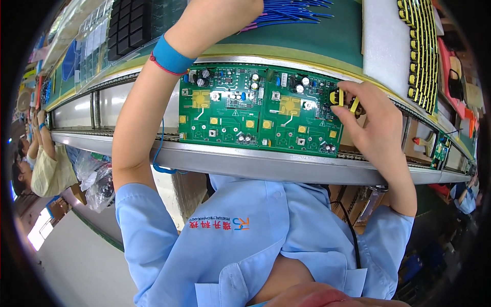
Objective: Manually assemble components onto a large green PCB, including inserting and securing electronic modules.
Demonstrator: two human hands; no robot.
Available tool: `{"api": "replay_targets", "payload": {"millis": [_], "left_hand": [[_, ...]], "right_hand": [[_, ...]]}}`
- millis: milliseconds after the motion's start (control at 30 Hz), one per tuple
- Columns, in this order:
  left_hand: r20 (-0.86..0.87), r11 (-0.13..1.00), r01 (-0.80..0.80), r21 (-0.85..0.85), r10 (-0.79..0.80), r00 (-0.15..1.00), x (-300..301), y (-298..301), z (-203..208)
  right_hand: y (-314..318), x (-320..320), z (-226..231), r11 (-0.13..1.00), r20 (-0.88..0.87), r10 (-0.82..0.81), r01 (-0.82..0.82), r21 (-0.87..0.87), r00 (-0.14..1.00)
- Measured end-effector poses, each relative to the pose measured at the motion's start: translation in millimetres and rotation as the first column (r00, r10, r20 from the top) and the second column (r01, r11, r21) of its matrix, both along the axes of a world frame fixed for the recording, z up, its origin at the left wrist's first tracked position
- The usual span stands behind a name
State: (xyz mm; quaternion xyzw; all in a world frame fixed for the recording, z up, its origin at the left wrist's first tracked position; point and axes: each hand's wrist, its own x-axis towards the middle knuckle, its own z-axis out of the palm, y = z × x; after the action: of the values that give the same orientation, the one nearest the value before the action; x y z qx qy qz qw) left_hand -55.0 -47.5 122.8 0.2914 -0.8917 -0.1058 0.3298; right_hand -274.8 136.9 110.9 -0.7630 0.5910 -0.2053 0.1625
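Components in yellow and black [335, 97], two of them visible, sit at the right hand [372, 112], whose thumb and forefinger pinch the foremost one at the outer edge of a green circuit board [292, 123]; whether it is seated on the board or just above it, I cannot tell. The second one lies within the same hand, closer to the palm. To the left of that hand the board carries silver-topped cylinders and yellow square pads, and a matching circuit board [230, 115] adjoins it, just beside the left forearm. Both lie between metal rails [286, 162] that run below the two hands. The left hand [225, 18] is cut off by the upper edge with its fingers hidden, so I cannot tell whether they are spread or pinching; blue wires [294, 13] lie just to its right on a green mat [332, 38]. A blue band [173, 55] circles its wrist. Beyond the right hand, a white slab [386, 51] lies beside rows of yellow-and-black parts [422, 56]. Left of the left hand sits a black gridded block [128, 28].
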Motion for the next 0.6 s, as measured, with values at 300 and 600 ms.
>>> {"api": "replay_targets", "payload": {"millis": [300, 600], "left_hand": [[0.046, 0.972, 0.127, 0.199, -0.139, 0.989, 13.2, 24.1, 12.7], [0.161, 0.968, 0.236, 0.085, -0.247, 0.956, 17.7, 36.8, 18.4]], "right_hand": [[-1.3, 6.7, -6.9, 0.994, -0.162, -0.035, 0.017, -0.11, 0.986], [-3.9, 9.3, -3.6, 0.994, -0.171, -0.057, 0.039, -0.105, 0.984]]}}
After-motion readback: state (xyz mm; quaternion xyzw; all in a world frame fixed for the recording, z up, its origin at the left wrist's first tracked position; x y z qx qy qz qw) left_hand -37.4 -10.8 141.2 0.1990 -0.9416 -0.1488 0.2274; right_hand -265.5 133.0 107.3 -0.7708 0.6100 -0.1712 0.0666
